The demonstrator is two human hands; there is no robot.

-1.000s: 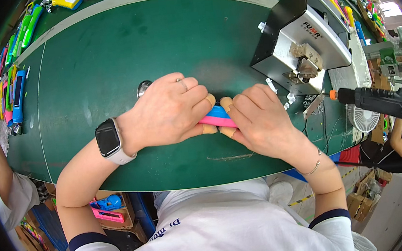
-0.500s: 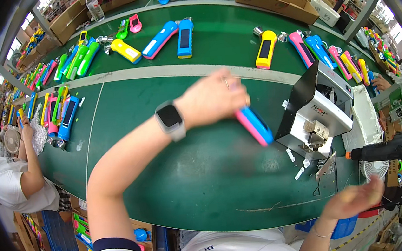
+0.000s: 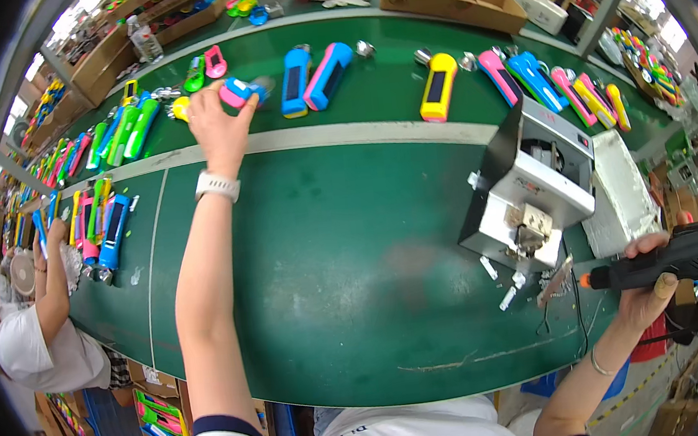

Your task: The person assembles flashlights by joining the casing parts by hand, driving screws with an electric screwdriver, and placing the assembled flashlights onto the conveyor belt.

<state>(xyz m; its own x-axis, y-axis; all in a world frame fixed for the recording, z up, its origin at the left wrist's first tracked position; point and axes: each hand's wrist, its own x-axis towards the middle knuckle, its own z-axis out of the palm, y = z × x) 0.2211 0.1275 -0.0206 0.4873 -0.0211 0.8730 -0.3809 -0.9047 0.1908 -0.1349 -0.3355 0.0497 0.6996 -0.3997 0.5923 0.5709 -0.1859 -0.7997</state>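
My left hand (image 3: 220, 129) reaches across to the far strip of the green table, thumb and fingers closed about a pink-and-blue flashlight (image 3: 238, 92), whose far end is blurred. Under its fingertips shows part of a yellow flashlight (image 3: 180, 108); the hand hides the rest. Just right of it lie a blue flashlight (image 3: 296, 82) with a dark panel and another blue-and-pink one (image 3: 329, 77). At the right edge my right hand (image 3: 644, 295) wraps round a black power screwdriver (image 3: 672, 257) with an orange tip, which points left over the table.
A silver-and-black machine (image 3: 531, 192) stands on the right, small white parts (image 3: 508, 297) beside it. More flashlights lie along the far strip, including a yellow one (image 3: 439, 87). At the left a co-worker (image 3: 49, 331) handles a blue flashlight. Cardboard boxes (image 3: 450, 2) line the back.
The blue-and-pink flashlight from my left hand now lies beside the blue one. That hand has moved far left to another flashlight. My right hand has risen and taken hold of the power screwdriver.
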